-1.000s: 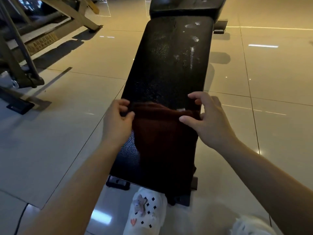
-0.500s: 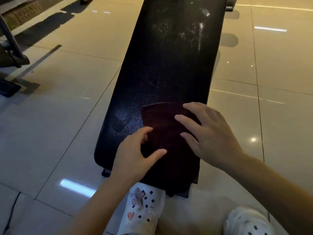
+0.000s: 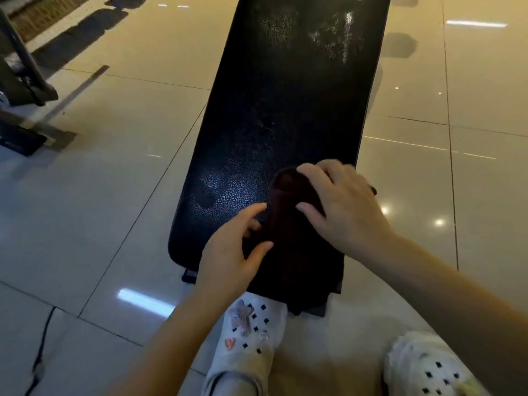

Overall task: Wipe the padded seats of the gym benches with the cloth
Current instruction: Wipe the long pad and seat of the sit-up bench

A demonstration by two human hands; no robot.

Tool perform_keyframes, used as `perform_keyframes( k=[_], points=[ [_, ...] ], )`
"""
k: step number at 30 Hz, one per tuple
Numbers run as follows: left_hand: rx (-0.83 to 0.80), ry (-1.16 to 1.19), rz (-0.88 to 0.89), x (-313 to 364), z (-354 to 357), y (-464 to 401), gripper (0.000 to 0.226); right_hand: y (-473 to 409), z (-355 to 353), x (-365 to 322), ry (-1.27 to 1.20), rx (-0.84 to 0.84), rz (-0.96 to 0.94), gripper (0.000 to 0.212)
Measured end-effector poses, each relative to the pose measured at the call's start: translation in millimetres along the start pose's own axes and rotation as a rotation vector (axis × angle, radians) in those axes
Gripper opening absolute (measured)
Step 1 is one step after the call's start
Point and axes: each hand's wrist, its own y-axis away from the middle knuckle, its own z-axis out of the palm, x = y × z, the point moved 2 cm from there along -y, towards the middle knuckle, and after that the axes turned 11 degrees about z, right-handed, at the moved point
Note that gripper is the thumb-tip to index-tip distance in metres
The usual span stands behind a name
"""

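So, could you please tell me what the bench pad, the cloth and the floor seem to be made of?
Bench pad: black vinyl or leatherette, judging by its pebbled grain and soft sheen. Cloth: dark maroon soft fabric, matte; it bunches under the right hand; weave too dark to tell. Floor: large glossy tiles, probably polished ceramic, with grout lines and mirrored lights.

Dark red cloth (image 3: 288, 224) lies on black padded seat (image 3: 285, 110).
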Motion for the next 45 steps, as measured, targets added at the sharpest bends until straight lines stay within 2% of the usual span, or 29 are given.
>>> perform_keyframes(
  k=[2,4,6,9,10,12,14,18,20,22,23,25,27,29,32,34,37,40,43,45],
  points=[
    [-0.020,-0.026,0.061,1,-1,-7,0.045,17,-6,17,0.024,0.151,0.064,0.058],
    [-0.107,-0.119,0.136,-1,-1,-17,0.036,38,-10,37,-0.054,0.199,0.212,0.062],
    [-0.129,-0.085,0.126,2,-4,-25,0.025,56,-10,51,-0.280,0.094,0.473,0.071],
    [-0.044,0.085,0.026,7,-5,-30,0.028,70,3,42,-0.862,-0.322,0.872,0.078],
    [-0.013,0.133,-0.009,9,-6,-30,0.033,70,9,39,-0.988,-0.351,0.922,0.074],
    [0.020,0.184,-0.052,13,-9,-30,0.038,63,12,37,-1.065,-0.246,0.935,0.060],
    [0.026,0.171,-0.055,18,-15,-29,0.040,55,8,35,-1.039,-0.132,0.911,0.055],
    [0.017,0.085,-0.009,30,-34,-26,0.044,60,-10,28,-1.076,-0.050,0.754,0.069],
    [0.025,0.053,0.019,35,-44,-18,0.043,69,-24,23,-1.087,-0.070,0.621,0.069],
    [0.047,0.045,0.030,39,-55,-4,0.042,76,-37,19,-1.063,-0.177,0.492,0.058],
    [0.059,0.038,0.034,40,-59,5,0.042,78,-42,17,-0.972,-0.233,0.434,0.050],
    [0.084,-0.008,0.049,41,-68,22,0.040,83,-48,14,-0.615,-0.286,0.327,0.035],
    [0.115,-0.080,0.063,41,-78,37,0.028,86,-54,2,-0.312,-0.248,0.193,0.020],
    [0.145,-0.161,0.085,41,-90,45,0.015,86,-63,-13,-0.239,-0.224,0.092,0.012],
    [0.213,-0.209,0.085,35,-110,46,0.012,79,-65,-33,-0.283,-0.255,0.013,0.026],
    [0.246,-0.287,0.099,26,-115,34,0.015,65,-60,-41,-0.346,-0.257,0.038,0.025],
    [0.292,-0.478,0.077,-1,-100,1,0.022,34,-39,-44,-0.171,-0.173,0.082,0.018],
    [0.322,-0.554,0.044,-17,-60,-11,0.027,19,-18,-38,0.102,-0.034,0.074,0.037],
    [0.164,-0.524,0.182,-19,0,4,0.033,22,-9,-30,0.079,0.082,0.002,0.042],
    [0.073,-0.493,0.173,-26,25,12,0.042,24,-2,-20,0.136,0.133,-0.078,0.039]
  ],
)
